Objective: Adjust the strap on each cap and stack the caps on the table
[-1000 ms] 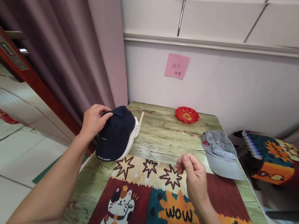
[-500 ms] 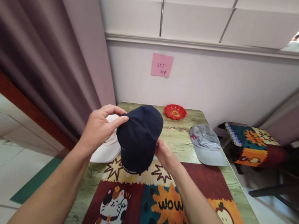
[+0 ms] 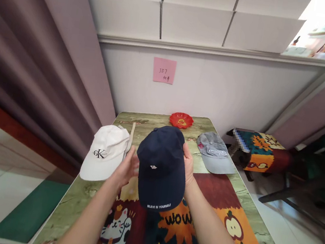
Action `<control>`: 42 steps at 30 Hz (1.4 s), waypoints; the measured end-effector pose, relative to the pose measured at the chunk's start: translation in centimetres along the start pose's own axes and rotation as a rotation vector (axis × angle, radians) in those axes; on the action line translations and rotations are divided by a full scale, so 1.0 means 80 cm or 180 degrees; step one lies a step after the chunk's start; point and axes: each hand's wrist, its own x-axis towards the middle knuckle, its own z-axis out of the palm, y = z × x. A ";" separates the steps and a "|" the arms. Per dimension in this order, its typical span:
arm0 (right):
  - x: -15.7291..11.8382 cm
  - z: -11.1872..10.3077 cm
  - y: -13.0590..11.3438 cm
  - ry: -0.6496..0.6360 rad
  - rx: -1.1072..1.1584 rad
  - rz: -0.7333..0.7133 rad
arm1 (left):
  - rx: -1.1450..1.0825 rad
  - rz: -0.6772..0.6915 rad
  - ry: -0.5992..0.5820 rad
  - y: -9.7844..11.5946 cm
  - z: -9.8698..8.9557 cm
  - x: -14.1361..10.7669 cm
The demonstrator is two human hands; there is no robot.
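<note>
A dark navy cap (image 3: pixel 162 163) with a small white logo and white lettering on its brim is held up above the table, brim toward me. My right hand (image 3: pixel 188 162) grips its right side, with the fingers partly behind it. Just left of the cap is my left hand (image 3: pixel 128 168), its fingers apart and close to the cap's side. On the table's left part lies a white cap (image 3: pixel 107 150) with black letters. A grey cap (image 3: pixel 215 152) rests near the table's right edge.
At the table's back stands a red scalloped dish (image 3: pixel 181 120). A patterned cloth (image 3: pixel 213 191) covers the table's near middle. Behind is a wall with a pink note (image 3: pixel 164 71). A cloth-covered stool (image 3: pixel 261 153) stands to the right, a curtain (image 3: pixel 67 63) hangs at the left.
The navy cap has turned so its logo and lettering face me, and sits lower. My left hand has let go of its top and moved down to its left side. The view has shifted right.
</note>
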 end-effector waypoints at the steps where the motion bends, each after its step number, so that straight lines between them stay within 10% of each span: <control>1: 0.001 -0.004 0.002 0.0024 0.0006 -0.0077 | -0.0612 -0.0348 -0.0549 -0.013 0.006 -0.006; 5: 0.000 -0.016 0.015 0.0185 0.0108 -0.0167 | -0.2272 -0.0500 -0.1496 -0.023 0.034 -0.022; 15: -0.029 -0.037 0.030 0.0393 0.0309 -0.0180 | -0.2606 0.0103 -0.1125 0.004 0.058 -0.020; 34: -0.037 -0.027 -0.027 0.0512 -0.0003 -0.0136 | -0.2467 -0.1273 -0.1265 0.041 0.011 -0.009; 42: -0.030 -0.008 -0.076 0.0311 -0.0973 -0.0779 | -0.1574 -0.0082 -0.1101 0.092 0.010 0.009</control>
